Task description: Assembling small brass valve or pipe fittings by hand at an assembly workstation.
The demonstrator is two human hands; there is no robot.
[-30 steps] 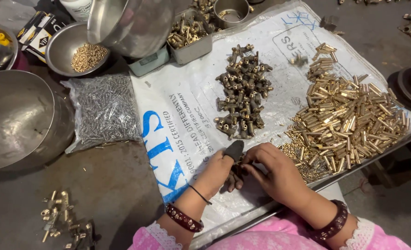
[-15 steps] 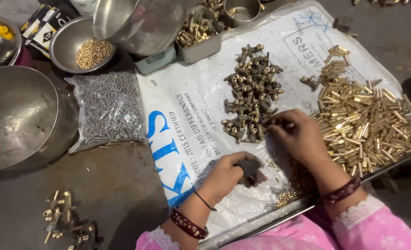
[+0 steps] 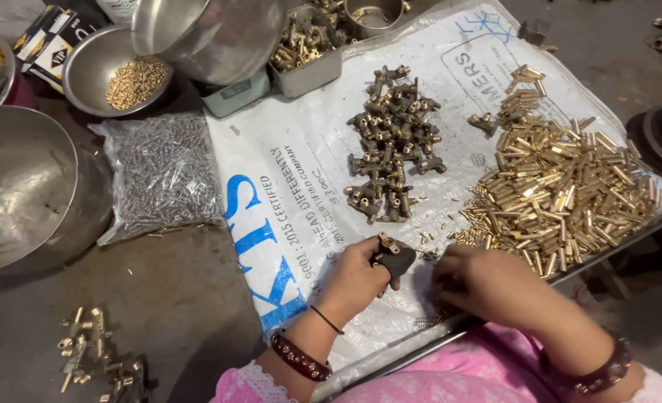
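Observation:
My left hand (image 3: 353,280) grips a small dark block (image 3: 398,260) with a brass fitting (image 3: 385,242) seated on top, low over a white printed sack (image 3: 308,186). Just right of it, my right hand (image 3: 488,287) rests knuckles-up with fingers curled over small loose brass bits near the sack's front edge; what it holds is hidden. A heap of dull brass valve fittings (image 3: 394,142) lies beyond both hands. A wide pile of shiny brass tubes (image 3: 562,194) spreads to the right.
A clear bag of small grey metal parts (image 3: 167,175) lies left of the sack. Steel bowls stand at the left: a large one (image 3: 17,186), one with brass bits (image 3: 133,78), and a tilted one (image 3: 211,33). A box of brass parts (image 3: 305,45) sits behind. Loose fittings (image 3: 96,358) lie bottom left.
My right hand reached out to the heap of valve fittings, then came back beside the left hand. The left hand kept the dark block, which now carries a brass fitting.

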